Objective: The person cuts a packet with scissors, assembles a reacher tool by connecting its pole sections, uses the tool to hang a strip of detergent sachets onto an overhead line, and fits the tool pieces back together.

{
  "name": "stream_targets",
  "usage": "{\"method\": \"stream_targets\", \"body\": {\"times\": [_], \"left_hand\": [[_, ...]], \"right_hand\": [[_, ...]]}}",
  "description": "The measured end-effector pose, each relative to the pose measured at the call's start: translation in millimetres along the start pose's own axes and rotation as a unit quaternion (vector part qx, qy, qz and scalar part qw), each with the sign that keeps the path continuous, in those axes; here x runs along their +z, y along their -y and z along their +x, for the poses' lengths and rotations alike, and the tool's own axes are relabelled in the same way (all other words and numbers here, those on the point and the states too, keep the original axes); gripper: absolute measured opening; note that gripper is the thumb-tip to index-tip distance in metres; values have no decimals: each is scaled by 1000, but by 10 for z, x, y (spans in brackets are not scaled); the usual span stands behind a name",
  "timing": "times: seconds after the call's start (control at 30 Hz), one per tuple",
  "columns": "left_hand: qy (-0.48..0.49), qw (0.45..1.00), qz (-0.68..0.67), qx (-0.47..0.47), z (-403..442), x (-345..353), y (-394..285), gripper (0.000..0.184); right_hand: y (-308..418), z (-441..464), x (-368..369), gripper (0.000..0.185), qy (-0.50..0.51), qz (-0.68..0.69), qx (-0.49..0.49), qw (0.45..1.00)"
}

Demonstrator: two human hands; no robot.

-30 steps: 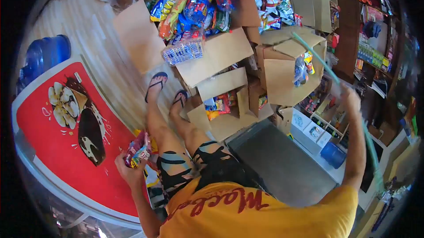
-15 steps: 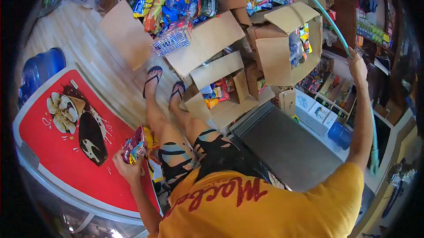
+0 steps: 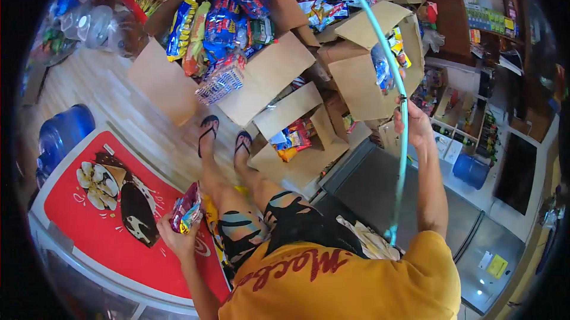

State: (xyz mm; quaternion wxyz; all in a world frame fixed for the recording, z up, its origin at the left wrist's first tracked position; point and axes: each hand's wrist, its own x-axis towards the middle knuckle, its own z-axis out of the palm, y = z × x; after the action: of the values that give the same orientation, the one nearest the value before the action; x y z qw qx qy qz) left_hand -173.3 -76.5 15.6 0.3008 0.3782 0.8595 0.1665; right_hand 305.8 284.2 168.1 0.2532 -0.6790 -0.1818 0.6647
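Observation:
My left hand is closed around a bunch of shiny purple, red and yellow snack packets, above the red chest lid with its ice cream picture. A long, thin teal pole is gripped in my right hand, out to the right of my body. The pole looks bowed in this wide view; its upper end passes over the open boxes and its lower end reaches beside my shirt. Close to the right hand stands an open carton with bright packets inside.
A large open carton holds many snack bags. In front of it is a smaller carton with packets. A grey flat-topped appliance stands at right, blue water jugs at left, and stocked shelves at far right.
My right hand has come inward to the left and lower, bringing the pole across in front of the cartons. The left hand keeps the packets, and the whole view has shifted slightly.

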Motion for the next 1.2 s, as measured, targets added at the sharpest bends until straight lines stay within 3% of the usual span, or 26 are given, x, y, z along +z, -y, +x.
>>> {"method": "stream_targets", "body": {"times": [0.2,0.27,0.4,0.43,0.53,0.63,0.67,0.73,0.8,0.83,0.87,0.97,1.13,1.17,1.2], "left_hand": [[19,999,-33,18,126,16,-295,60],[29,998,-46,24,145,14,-398,60],[41,998,-31,33,129,74,-412,60],[47,998,-31,30,120,67,-431,61],[54,998,-29,25,146,36,-480,61],[47,998,-28,18,140,62,-460,61],[48,998,-25,16,135,57,-451,61],[49,998,-21,15,152,56,-448,61],[53,998,-21,16,160,49,-433,61],[54,998,-21,18,177,55,-440,61],[52,998,-16,29,186,56,-451,61],[52,997,-5,53,228,59,-495,61],[64,996,-12,62,284,65,-582,62],[65,996,-14,67,295,62,-580,63],[65,995,-17,70,294,58,-568,63]], "right_hand": [[130,175,274,38,76,-9,-14,997],[155,41,578,44,71,-45,-13,996],[-141,44,454,62,110,-155,-19,982],[-180,52,476,66,97,-128,-9,987],[-396,79,425,54,101,-58,5,993],[-1120,-134,257,59,95,53,143,984],[-1298,-284,250,64,142,47,189,971],[-1469,-532,315,63,76,-93,255,959],[-1329,-617,261,57,25,-165,206,964],[-1135,-648,323,50,-64,-225,137,963],[-999,-626,206,47,-135,-354,69,923],[-310,-771,59,43,-256,-407,-72,874],[352,-871,-885,25,-419,-291,-247,824],[442,-901,-1158,26,-414,-231,-287,832],[561,-925,-1233,28,-473,-221,-305,796]]}}
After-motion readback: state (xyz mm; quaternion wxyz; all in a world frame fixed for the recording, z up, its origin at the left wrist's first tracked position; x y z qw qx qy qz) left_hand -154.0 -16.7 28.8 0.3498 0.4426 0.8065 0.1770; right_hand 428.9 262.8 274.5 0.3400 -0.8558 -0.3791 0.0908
